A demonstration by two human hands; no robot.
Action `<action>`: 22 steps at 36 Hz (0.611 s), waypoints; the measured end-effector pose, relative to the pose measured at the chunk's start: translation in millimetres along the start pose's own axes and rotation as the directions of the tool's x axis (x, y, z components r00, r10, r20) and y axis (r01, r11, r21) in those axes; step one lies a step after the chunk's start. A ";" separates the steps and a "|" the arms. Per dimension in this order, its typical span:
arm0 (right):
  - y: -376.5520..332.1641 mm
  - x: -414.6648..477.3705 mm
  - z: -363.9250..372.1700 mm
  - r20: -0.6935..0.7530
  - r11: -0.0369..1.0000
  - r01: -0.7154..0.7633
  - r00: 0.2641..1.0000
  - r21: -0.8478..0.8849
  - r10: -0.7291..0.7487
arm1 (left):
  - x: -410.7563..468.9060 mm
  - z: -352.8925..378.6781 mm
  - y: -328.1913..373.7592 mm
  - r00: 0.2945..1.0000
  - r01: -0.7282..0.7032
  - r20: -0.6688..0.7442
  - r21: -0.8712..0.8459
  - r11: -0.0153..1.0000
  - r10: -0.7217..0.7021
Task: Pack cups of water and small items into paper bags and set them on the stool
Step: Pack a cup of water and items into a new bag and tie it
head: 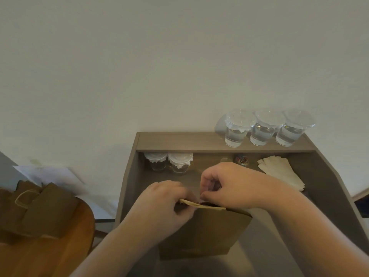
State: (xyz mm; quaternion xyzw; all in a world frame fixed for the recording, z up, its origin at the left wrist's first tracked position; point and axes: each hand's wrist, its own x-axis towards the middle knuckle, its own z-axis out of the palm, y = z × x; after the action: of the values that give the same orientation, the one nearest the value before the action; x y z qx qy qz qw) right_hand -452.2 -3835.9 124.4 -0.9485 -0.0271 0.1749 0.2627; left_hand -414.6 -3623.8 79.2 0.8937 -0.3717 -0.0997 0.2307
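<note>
A brown paper bag (205,232) stands upright on the grey desk (323,200) in front of me. My left hand (163,202) pinches the bag's top edge on the left. My right hand (229,184) pinches the same top edge from the right, fingers curled over it. Three clear cups of water (265,128) stand on the raised back ledge. Two lidded cups (169,161) sit under the ledge at the left. A small colourful item (241,159) lies behind my right hand. Two packed brown bags (38,208) rest on the wooden stool (60,252) at the left.
A fan of pale napkins (279,170) lies on the desk at the right. White paper (50,174) lies on the floor behind the stool. A plain wall rises right behind the desk.
</note>
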 end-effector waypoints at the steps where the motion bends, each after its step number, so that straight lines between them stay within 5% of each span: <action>1: -0.9 -0.8 0.4 0.005 1.000 -0.001 1.000 -0.008 0.001 | -0.2 1.1 -0.3 1.000 -0.025 -0.004 0.022 0.999 0.025; 22: -12.6 -10.0 4.7 -0.090 0.997 -0.029 0.996 -0.076 0.022 | 2.2 14.1 -17.1 0.979 -0.158 -0.133 -0.005 0.987 0.156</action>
State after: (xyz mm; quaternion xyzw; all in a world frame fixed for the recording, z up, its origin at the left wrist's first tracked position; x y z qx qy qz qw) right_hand -462.7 -3824.2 130.2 -0.9650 -0.0099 0.1347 0.2246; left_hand -407.5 -3619.5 58.5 0.8643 -0.4244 -0.0248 0.2689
